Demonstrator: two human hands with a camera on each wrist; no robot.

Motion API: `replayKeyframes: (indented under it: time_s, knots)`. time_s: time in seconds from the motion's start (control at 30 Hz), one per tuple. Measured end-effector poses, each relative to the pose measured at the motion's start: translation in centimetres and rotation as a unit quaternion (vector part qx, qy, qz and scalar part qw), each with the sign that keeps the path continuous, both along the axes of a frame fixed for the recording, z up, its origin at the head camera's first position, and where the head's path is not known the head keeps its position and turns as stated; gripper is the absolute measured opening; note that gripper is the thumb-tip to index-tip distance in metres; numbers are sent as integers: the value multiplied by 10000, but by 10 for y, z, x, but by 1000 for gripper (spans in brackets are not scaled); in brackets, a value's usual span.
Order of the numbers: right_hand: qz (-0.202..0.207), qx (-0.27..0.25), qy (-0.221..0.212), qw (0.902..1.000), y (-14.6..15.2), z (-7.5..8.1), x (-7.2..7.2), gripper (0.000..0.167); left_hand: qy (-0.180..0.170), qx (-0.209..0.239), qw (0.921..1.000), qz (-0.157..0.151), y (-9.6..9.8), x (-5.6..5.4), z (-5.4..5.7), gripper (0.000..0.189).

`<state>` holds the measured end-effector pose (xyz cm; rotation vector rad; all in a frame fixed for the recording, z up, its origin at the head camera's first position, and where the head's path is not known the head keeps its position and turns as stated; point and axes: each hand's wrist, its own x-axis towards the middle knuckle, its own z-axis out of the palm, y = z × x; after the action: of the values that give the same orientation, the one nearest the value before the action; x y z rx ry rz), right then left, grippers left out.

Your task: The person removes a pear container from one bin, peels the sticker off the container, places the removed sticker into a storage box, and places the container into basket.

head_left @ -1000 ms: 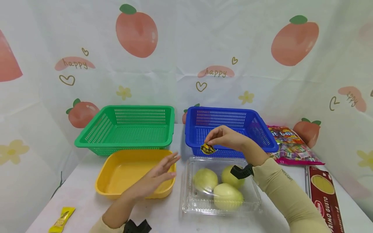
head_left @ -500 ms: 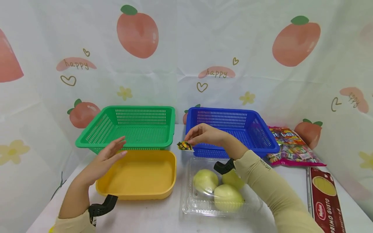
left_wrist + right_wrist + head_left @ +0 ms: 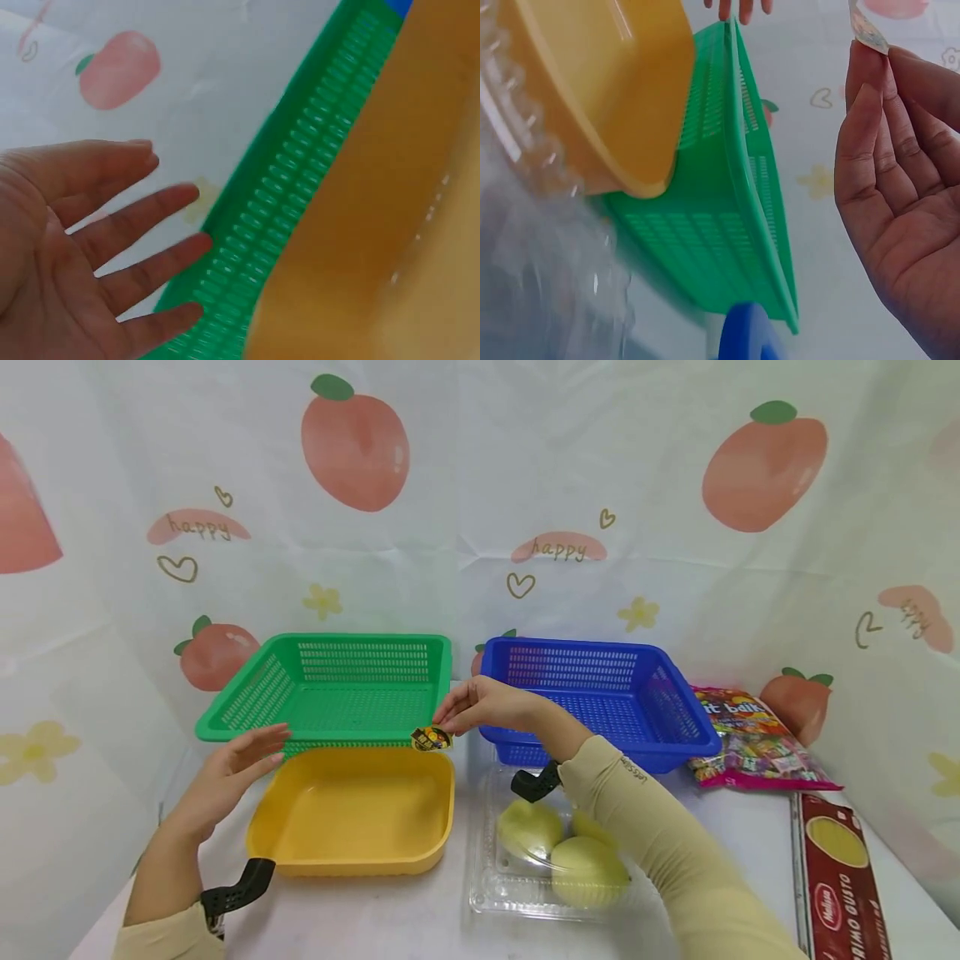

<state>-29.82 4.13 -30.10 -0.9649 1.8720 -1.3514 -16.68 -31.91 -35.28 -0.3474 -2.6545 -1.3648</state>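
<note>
My right hand (image 3: 487, 706) pinches a small, thin black-and-yellow packet (image 3: 431, 739) between thumb and fingertips. It hangs at the right front corner of the green basket (image 3: 375, 647), just above the back rim of the yellow tub (image 3: 348, 818) in the head view. Seen from the right wrist, the packet (image 3: 870, 30) appears edge-on and is partly cut off. My left hand (image 3: 225, 781) holds nothing and hovers at the left of the tub, palm turned inward. In the left wrist view, the fingers of this left hand (image 3: 112, 247) are spread beside the green basket.
A blue basket (image 3: 600, 747) stands at the back right. In front of it, a clear plastic box (image 3: 517, 906) holds several pale yellow-green fruits (image 3: 588, 870). On the far right lie a colourful candy bag (image 3: 757, 739) and a dark red spaghetti pack (image 3: 843, 885).
My right hand has carried the packet leftward from the blue basket's front to the green basket's corner. My left hand has moved left, off the tub's right side; a yellow wrapper at lower left is now hidden.
</note>
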Motion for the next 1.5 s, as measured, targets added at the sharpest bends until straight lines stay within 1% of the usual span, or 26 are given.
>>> replayKeyframes:
  time_s: [0.07, 0.13, 0.23, 0.33, 0.4, 0.53, 0.6, 0.67, 0.87, 1.0, 1.1, 1.23, 1.5]
  knots:
    - [28, -4, -14, 10000, -6, 0, -1, 23, 138, 92, 9998, 99, -1, 2, -5, 43]
    - [45, 12, 3, 10000, -12, 0, -2, 23, 66, 89, 9996, 246, -2, 6, -11, 43]
    - [-28, 99, -26, 9999, -19, 0, -3, 22, -240, -33, 9981, 569, -4, 13, -23, 46]
    - [-67, 120, -107, 9998, -24, 0, -5, 22, -464, 18, 9957, 798, -4, 16, -33, 50]
    - [-84, 114, -171, 9998, -27, 0, -5, 22, -524, 120, 9951, 825, -4, 18, -38, 51]
    - [-52, 122, -216, 9997, -34, 0, -3, 24, -442, 370, 9961, 667, 0, 21, -44, 50]
    - [-48, 127, -262, 9996, -37, 0, -3, 25, -383, 469, 9965, 579, 3, 22, -46, 49]
    - [-40, 134, -258, 9996, -40, 0, -2, 25, -352, 480, 9965, 591, 6, 23, -47, 49]
    - [154, 139, -332, 9992, -49, -3, -1, 26, -343, 326, 9946, 923, 12, 22, -49, 47]
    - [278, 118, -418, 9987, -56, -5, 2, 27, -374, 277, 9935, 1042, 15, 21, -50, 44]
    - [335, 119, -488, 9982, -62, -7, 4, 28, -468, 281, 9926, 1084, 16, 21, -51, 44]
    - [431, 193, -526, 9975, -71, -10, 8, 29, -583, 282, 9918, 1103, 17, 20, -50, 48]
    - [590, 432, -641, 9953, -92, -20, 18, 28, -551, 189, 9920, 1119, 18, 19, -49, 50]
